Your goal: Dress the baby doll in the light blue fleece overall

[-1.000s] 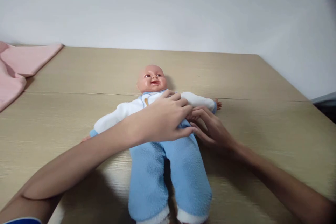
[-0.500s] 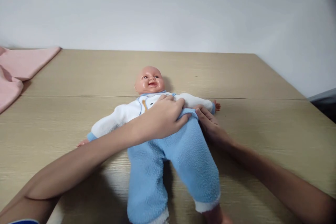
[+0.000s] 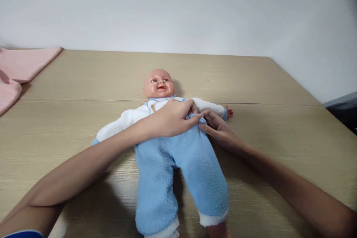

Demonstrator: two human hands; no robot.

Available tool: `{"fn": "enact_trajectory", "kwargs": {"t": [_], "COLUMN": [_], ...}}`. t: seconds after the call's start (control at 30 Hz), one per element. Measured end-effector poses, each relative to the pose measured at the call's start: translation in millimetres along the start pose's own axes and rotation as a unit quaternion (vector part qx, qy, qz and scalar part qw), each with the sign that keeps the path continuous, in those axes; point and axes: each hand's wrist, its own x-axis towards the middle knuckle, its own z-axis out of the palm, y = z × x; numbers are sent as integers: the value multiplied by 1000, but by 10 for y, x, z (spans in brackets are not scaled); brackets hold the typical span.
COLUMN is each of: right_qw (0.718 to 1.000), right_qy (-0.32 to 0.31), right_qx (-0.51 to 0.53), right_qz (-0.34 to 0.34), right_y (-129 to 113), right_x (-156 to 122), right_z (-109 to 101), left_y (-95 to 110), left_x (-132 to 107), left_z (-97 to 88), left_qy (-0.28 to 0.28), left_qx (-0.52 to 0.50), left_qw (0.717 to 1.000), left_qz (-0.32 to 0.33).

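Observation:
A baby doll (image 3: 159,84) lies on its back, dressed in a white top (image 3: 119,123) with blue trim and fuzzy blue trousers (image 3: 156,178) with white cuffs. Reaching across the doll's belly, my left hand (image 3: 175,117) pinches the trouser waistband between thumb and fingers. My right hand (image 3: 216,126) grips the same waistband at the doll's hip, close beside the left fingertips. Most of the top's front, with an orange mark, is hidden behind my left hand and forearm. The doll's feet run out of view at the bottom.
The doll rests on a wooden table (image 3: 83,78) with a seam across it. A pink cloth (image 3: 30,63) lies at the far left. Behind stands a pale wall (image 3: 167,11). Something dark (image 3: 344,109) shows past the table's right edge.
My right hand has shifted slightly left, its thumb now over the waistband, nearer my left fingertips. The waistband edge is drawn inward, and the doll's trouser leg on the right has moved slightly left.

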Motion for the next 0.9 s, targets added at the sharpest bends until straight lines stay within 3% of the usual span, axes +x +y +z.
{"fn": "enact_trajectory", "kwargs": {"t": [0.13, 0.27, 0.37, 0.53, 0.77, 0.9], "right_qw": [992, 916, 888, 904, 927, 923], "right_qy": [39, 138, 174, 200, 305, 358], "right_qx": [-103, -345, -400, -361, -201, -97], "right_qz": [-54, -150, -148, -113, -84, -104], "right_y": [17, 26, 38, 39, 160, 213], "right_x": [25, 46, 54, 22, 36, 103], "right_z": [-26, -140, -181, -133, -287, -373], "left_y": [-25, -46, -44, 54, 140, 99], "left_x": [6, 20, 28, 180, 811, 989], "left_z": [26, 53, 62, 96, 241, 302], "left_qy": [14, 22, 45, 91, -38, -50], "left_qx": [49, 118, 152, 198, 253, 239], "left_qw": [999, 993, 987, 976, 966, 969], "left_qz": [-3, -6, 0, 13, -34, -29]}}
